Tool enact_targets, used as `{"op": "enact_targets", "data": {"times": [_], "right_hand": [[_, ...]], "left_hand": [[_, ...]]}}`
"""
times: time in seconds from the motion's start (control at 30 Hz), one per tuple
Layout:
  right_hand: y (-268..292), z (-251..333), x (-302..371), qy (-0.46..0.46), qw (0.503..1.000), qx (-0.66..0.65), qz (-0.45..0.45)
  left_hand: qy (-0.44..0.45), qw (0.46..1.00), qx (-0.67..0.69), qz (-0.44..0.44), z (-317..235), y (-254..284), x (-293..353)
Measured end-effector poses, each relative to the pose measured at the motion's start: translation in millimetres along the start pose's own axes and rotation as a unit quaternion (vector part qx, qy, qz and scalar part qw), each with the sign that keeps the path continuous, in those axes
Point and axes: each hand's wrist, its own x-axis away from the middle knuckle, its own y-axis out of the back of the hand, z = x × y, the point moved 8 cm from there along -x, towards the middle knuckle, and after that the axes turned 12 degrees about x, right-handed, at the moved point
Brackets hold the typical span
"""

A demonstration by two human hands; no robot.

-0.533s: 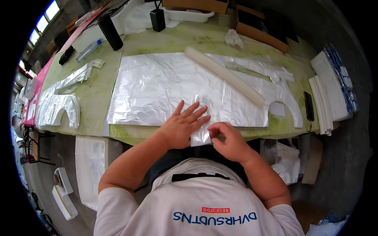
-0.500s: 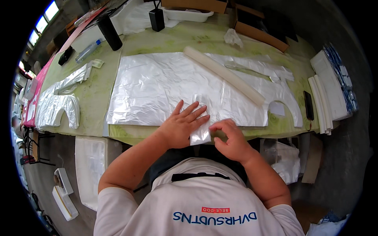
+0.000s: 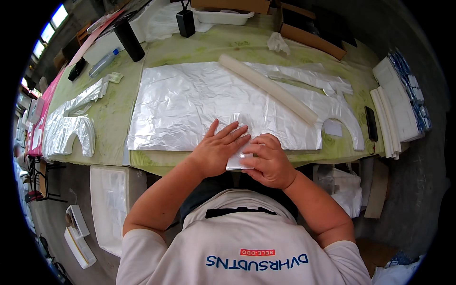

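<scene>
Pressing a small folded piece of clear plastic film (image 3: pixel 239 159) against the near edge of a green worktable (image 3: pixel 114 118), a person flattens it with both hands; the left hand (image 3: pixel 216 149) lies open with fingers spread across the fold, while the right hand (image 3: pixel 268 164) cups the packet's right side, fingers curled over it and pinching its edge. The folding step looks to be under way, the packet already narrow; the next move likely calls for one hand to pin the fold while the other turns the loose end over squarely. The packet sits between the two hands, partly under both, overlapping the front edge of a large cut sheet of silvery plastic (image 3: pixel 190 104). A long white roll (image 3: pixel 268 88) lies diagonally across that sheet, well apart from the hands
</scene>
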Motion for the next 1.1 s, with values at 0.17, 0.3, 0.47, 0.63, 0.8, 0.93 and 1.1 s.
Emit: {"op": "enact_targets", "data": {"times": [0.17, 0.3, 0.47, 0.63, 0.8, 0.93, 1.1], "right_hand": [[-14, -5, 10, 0.027, 0.999, 0.017, 0.038], [-7, -9, -2, -0.039, 0.999, 0.01, 0.026], [-16, -43, -1, -0.148, 0.987, 0.052, 0.043], [-26, -58, -2, -0.155, 0.984, 0.055, 0.071], [-31, -64, 0, -0.195, 0.971, 0.133, 0.026], [-40, -69, -2, -0.231, 0.95, 0.199, 0.062], [-40, -64, -7, -0.229, 0.941, 0.218, 0.117]], "left_hand": [[-0.025, 0.997, -0.018, -0.074, -5, 5, 1], [-0.041, 0.957, 0.078, -0.278, 4, 30, 19], [-0.005, 0.956, 0.103, -0.274, 15, 29, 17], [0.023, 0.952, 0.126, -0.278, 18, 29, 15], [0.098, 0.921, 0.175, -0.335, 34, 21, 20], [0.117, 0.928, 0.15, -0.319, 37, 19, 13], [0.05, 0.945, 0.048, -0.321, 21, 20, 8]]}}
